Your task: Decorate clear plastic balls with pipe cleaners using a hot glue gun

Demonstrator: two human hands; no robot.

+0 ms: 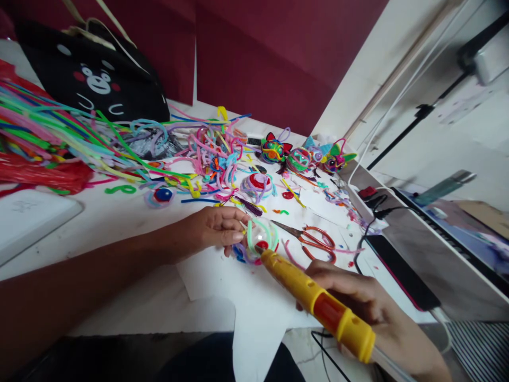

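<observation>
My left hand (225, 227) pinches the side of a transparent ball (260, 233) wrapped in pale green pipe cleaner, with red, purple and blue bits lower down. A yellow hot glue gun (308, 294) with a red band lies in my right hand (358, 305), fingers wrapped around its far side. Its dark nozzle tip meets the ball near a red spot; whether they touch I cannot tell. Just right of the ball, orange-handled scissors (316, 241) lie with their blades toward it. White paper (210, 276) is under the ball and hangs over the table's front edge.
Pipe cleaners (51, 124) are heaped at the left, beside a black bag (95, 79). Decorated balls (299, 159) stand at the back, another wrapped ball (257, 184) nearer. A phone (401, 270) on a cable lies right; a white box (35, 220) sits left.
</observation>
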